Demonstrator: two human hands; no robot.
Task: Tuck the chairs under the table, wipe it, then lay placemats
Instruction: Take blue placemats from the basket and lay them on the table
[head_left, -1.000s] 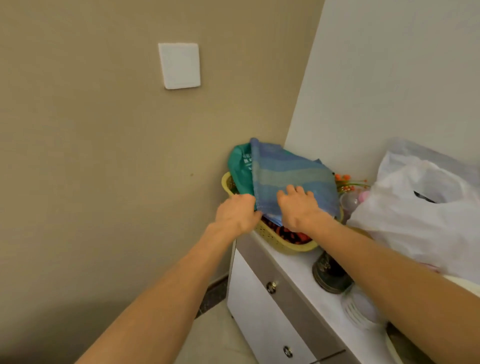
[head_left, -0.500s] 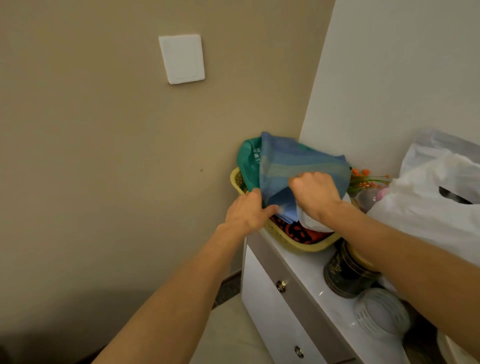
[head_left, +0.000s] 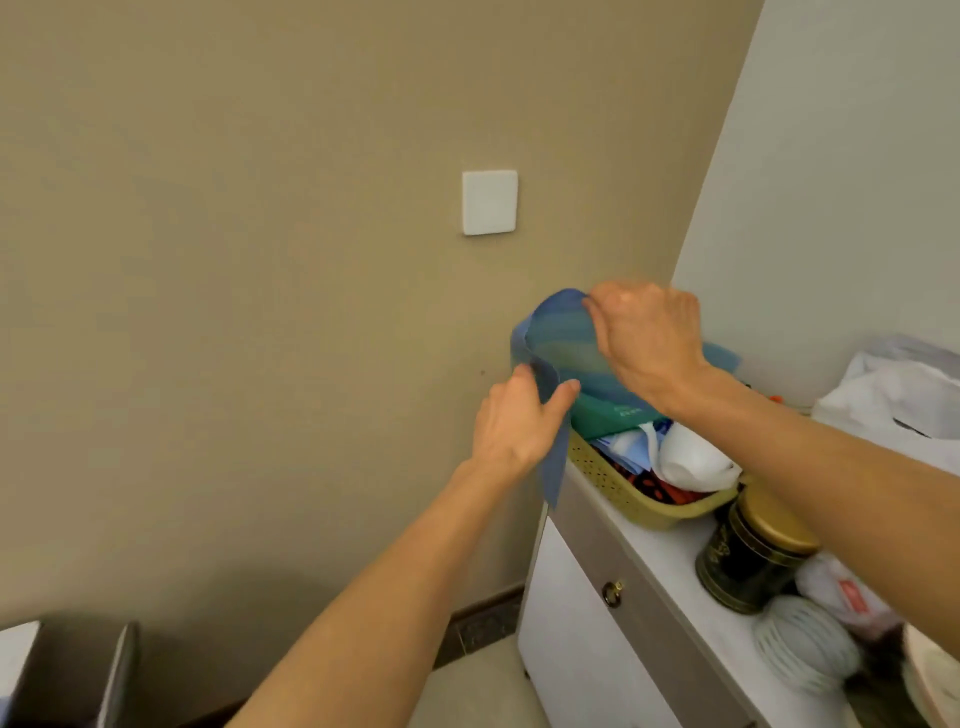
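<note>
The left hand is the nearer grip. It pinches the hanging edge of the blue-and-green striped woven placemat between thumb and fingers, just left of the yellow perforated plastic basket. From this grip the placemat runs up and to the right, arching above the basket on the white cabinet surface. The right hand, farther off, clenches the placemat's upper edge above the basket. A green fabric piece lies under the placemat. Judgement: the placemat's long axis spans both grips, so lifting clear calls for both hands moving together.
</note>
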